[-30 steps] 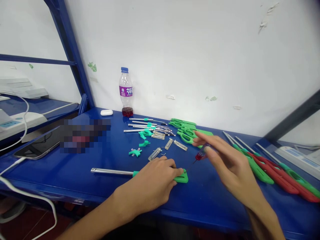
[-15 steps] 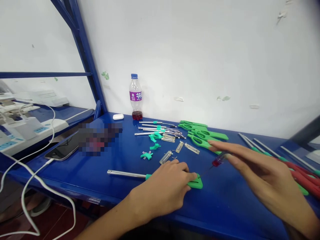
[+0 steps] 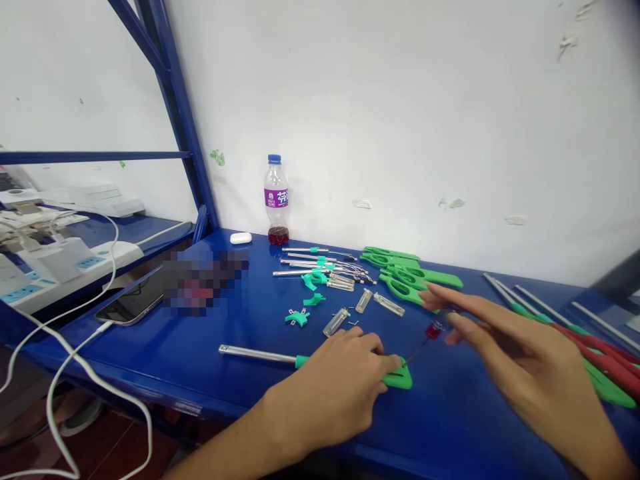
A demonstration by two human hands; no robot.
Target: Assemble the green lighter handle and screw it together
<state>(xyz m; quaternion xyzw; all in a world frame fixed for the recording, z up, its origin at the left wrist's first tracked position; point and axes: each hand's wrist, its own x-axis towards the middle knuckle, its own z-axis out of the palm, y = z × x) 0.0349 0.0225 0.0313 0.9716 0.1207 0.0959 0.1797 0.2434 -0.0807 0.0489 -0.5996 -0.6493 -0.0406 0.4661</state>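
Observation:
My left hand [image 3: 335, 383] lies over a long lighter with a silver tube and a green handle [image 3: 399, 382], fingers curled round its body and pressing it onto the blue bench [image 3: 210, 340]. My right hand [image 3: 520, 363] pinches a small red-handled screwdriver [image 3: 434, 329] between thumb and fingers. Its thin tip points down at the green handle's end, close to my left fingertips.
Loose silver tubes, teal clips and clear small parts [image 3: 336, 322] lie behind my hands. Green handle shells [image 3: 405, 273] sit further back, finished red and green lighters [image 3: 595, 353] at right. A drink bottle [image 3: 277, 200], a white earbud case [image 3: 241, 237], a phone [image 3: 133, 303] and cables stand left.
The view has shifted slightly, so everything sits a little further right and lower. My right hand has brought the screwdriver tip closer to the green handle. My left hand keeps its hold.

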